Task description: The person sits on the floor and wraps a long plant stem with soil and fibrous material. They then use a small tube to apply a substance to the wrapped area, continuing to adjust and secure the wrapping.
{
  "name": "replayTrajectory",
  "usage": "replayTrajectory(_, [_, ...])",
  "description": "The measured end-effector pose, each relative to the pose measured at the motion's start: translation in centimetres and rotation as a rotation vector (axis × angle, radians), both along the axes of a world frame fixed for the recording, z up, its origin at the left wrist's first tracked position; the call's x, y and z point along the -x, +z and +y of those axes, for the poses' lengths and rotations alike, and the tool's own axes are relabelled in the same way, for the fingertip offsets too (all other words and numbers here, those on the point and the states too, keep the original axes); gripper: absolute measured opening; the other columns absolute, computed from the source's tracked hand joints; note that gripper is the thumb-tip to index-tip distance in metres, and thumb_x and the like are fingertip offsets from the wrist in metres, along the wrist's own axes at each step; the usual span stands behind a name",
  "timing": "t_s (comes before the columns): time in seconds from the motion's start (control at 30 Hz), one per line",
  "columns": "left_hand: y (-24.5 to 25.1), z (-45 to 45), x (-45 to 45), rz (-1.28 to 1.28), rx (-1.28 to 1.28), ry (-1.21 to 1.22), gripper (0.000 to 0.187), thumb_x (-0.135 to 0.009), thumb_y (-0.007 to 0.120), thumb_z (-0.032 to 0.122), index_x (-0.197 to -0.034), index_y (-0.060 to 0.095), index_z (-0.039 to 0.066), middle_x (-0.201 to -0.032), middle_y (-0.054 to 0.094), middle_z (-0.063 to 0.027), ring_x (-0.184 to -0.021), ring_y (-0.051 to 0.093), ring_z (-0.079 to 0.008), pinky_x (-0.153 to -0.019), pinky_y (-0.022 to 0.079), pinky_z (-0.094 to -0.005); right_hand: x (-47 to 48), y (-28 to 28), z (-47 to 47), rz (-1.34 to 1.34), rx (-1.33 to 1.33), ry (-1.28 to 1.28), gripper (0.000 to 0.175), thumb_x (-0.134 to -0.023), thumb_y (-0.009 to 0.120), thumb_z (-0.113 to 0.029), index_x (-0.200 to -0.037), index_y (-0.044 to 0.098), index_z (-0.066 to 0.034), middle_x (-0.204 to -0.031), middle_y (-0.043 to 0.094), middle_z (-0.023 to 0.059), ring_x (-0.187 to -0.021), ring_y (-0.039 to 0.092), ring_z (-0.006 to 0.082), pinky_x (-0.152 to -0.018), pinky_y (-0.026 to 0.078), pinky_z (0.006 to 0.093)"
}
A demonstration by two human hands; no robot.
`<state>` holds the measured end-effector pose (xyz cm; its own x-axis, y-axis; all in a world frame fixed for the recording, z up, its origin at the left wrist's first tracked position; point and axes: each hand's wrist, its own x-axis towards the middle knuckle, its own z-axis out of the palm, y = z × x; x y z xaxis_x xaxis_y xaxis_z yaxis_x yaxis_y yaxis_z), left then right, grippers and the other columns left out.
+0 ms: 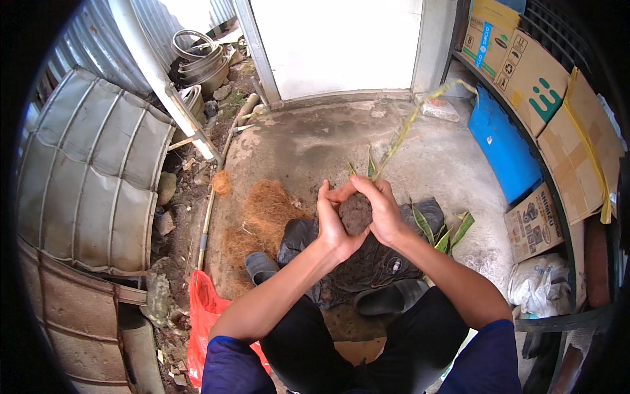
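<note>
A ball of dark soil (356, 213) is cupped between my left hand (334, 224) and my right hand (385, 209). From the far side of my hands a long, thin yellowish-green stem (411, 118) rises and arches to the upper right; its lower end is hidden. Below the ball, a black plastic sheet or bag (364, 266) with loose soil on it lies between my feet. Variegated snake plant leaves (443, 239) stick out at its right side, and a few leaf tips show just beyond my hands. Brown coconut-like fiber (270, 207) lies in a pile to the left.
A red plastic bag (204, 305) sits by my left leg. Dark clogs (391, 297) are on my feet. Cardboard boxes (529, 74) and a blue panel (502, 143) stand along the right. Corrugated sheets, a pipe and rubble line the left; a white door (339, 44) is ahead.
</note>
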<state>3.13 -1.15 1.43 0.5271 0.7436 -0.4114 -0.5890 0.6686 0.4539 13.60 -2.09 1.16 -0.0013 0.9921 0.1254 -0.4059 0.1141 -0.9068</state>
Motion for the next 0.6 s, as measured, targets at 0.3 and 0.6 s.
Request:
replayTrajectory(0.3, [-0.9, 0.4, 0.1, -0.045, 0.154, 0.065, 0.072, -0.084, 0.037, 0.070, -0.119, 0.057, 0.010, -0.130, 0.053, -0.0123, -0.126, 0.044, -0.0272, -0.107, 0.030, -0.0480, 1.5, -1.2, 0.2, 0.121, 0.013, -0.115, 0.036, -0.090, 0.049, -0.023, -0.064, 0.057, 0.0000, -0.064, 0.060, 0.0113, -0.064, 0.058, 0.0191, -0.073, 0.044, 0.0323])
replayTrajectory(0.6, [0.3, 0.0, 1.6, 0.131, -0.161, -0.029, 0.084, -0.084, 0.038, 0.075, -0.141, 0.038, 0.013, -0.144, 0.041, -0.0111, -0.135, 0.034, -0.0264, -0.110, 0.024, -0.0494, 1.9, -0.5, 0.5, 0.071, 0.135, -0.202, 0.036, -0.091, 0.052, -0.029, -0.072, 0.065, -0.0015, -0.079, 0.065, 0.0067, -0.080, 0.056, 0.0132, -0.082, 0.040, 0.0300])
